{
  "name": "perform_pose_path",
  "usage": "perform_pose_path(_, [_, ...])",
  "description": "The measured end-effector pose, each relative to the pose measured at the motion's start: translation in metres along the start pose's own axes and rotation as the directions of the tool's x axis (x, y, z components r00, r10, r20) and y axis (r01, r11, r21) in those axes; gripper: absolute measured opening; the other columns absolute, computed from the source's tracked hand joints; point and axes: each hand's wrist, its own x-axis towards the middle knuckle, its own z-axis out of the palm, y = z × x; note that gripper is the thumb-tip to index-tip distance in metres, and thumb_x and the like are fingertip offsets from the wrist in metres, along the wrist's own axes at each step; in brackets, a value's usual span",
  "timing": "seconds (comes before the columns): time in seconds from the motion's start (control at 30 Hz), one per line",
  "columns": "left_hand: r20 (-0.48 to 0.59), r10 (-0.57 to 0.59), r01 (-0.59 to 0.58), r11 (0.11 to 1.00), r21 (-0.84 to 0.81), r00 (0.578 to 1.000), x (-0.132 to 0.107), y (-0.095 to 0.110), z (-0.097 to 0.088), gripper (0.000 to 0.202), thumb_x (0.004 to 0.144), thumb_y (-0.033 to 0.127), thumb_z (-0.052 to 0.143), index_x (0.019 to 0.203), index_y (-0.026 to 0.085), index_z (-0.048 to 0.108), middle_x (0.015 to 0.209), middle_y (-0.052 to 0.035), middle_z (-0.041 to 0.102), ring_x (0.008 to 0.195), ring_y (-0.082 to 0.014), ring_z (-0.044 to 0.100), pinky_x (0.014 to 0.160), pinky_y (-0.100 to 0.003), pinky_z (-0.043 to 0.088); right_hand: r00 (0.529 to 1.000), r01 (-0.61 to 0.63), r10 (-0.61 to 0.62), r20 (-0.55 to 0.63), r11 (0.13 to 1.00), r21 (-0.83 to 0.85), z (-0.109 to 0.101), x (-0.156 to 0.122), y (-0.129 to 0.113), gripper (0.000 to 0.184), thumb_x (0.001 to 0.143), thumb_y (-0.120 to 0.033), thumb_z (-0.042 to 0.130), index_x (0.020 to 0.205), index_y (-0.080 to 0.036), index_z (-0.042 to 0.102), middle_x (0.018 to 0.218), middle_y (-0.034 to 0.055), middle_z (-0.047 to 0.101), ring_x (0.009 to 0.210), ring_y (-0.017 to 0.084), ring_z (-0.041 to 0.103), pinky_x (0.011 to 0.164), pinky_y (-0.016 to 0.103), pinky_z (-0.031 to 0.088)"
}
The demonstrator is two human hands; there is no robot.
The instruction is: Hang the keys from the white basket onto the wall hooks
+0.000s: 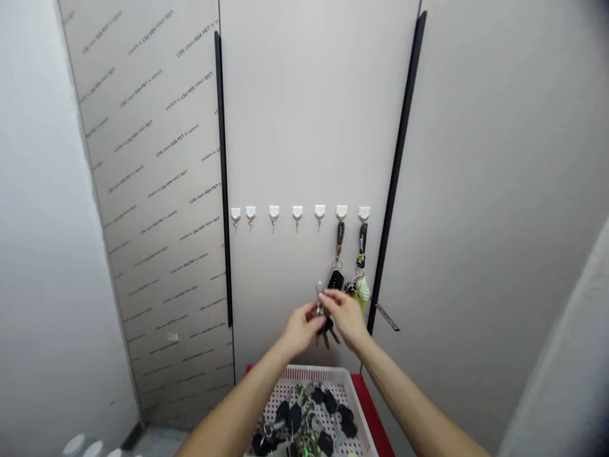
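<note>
A bunch of keys (326, 336) with a silver metal clasp (320, 289) is between my two hands, in front of the panel below the hooks. My left hand (301, 330) is closed on the bunch from the left, its keys hanging down below the fingers. My right hand (346, 316) pinches the clasp just above. Behind them hangs a black car key (335, 279) on a dark strap (340, 238) from one white hook (341, 212). A second black strap (362, 244) at the rightmost hook (364, 212) carries a pale green charm (363, 289), partly covered by my right hand.
More white hooks (275, 213) run leftward in a row with nothing on them. Below stands a white perforated basket (354, 393) of keys and fobs on a red surface (373, 412). Long black handles (222, 184) flank the panel. White round objects (75, 444) show at lower left.
</note>
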Motion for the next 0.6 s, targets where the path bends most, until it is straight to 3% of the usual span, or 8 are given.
perform_pose_path(0.13, [-0.187,0.013,-0.009,1.0,0.026,0.982,0.043,0.032,-0.008,0.024,0.064,0.025,0.042,0.073,0.008,0.055,0.061,-0.0024,0.055,0.053,-0.008,0.046,0.052,-0.02,0.037,0.993,0.108,-0.102,-0.055,0.987,0.116,0.012,0.047,-0.041,0.019,0.053,-0.028,0.053,0.063,-0.012,0.053,0.05,-0.0009,0.053,0.045,0.008,0.044,0.043,0.019,0.035])
perform_pose_path(0.27, [-0.299,0.117,-0.073,0.985,0.154,0.947,0.08,0.061,-0.018,0.023,0.063,0.027,0.045,0.073,0.01,0.057,0.064,-0.0032,0.057,0.057,-0.0089,0.048,0.055,-0.02,0.038,0.981,0.162,-0.139,-0.135,0.97,0.179,0.02,0.085,-0.065,0.017,0.053,-0.027,0.052,0.062,-0.012,0.053,0.049,-0.0009,0.055,0.043,0.007,0.046,0.043,0.019,0.036])
perform_pose_path(0.43, [-0.305,0.121,-0.007,0.936,0.351,0.944,0.101,0.071,-0.021,0.023,0.062,0.028,0.047,0.076,0.012,0.057,0.068,-0.0041,0.058,0.06,-0.0101,0.05,0.057,-0.021,0.038,0.968,0.132,-0.116,-0.224,0.99,0.057,0.023,0.111,-0.067,0.016,0.056,-0.026,0.048,0.061,-0.012,0.054,0.051,0.0015,0.057,0.042,0.009,0.048,0.043,0.021,0.038])
perform_pose_path(0.6, [-0.258,0.047,0.074,0.894,0.441,0.965,0.098,0.062,-0.02,0.026,0.062,0.028,0.047,0.078,0.01,0.056,0.064,-0.0049,0.057,0.056,-0.0104,0.05,0.056,-0.022,0.038,0.963,0.117,-0.126,-0.239,0.992,-0.051,0.018,0.107,-0.057,0.018,0.054,-0.024,0.05,0.066,-0.011,0.057,0.059,0.0035,0.059,0.053,0.012,0.052,0.051,0.023,0.04])
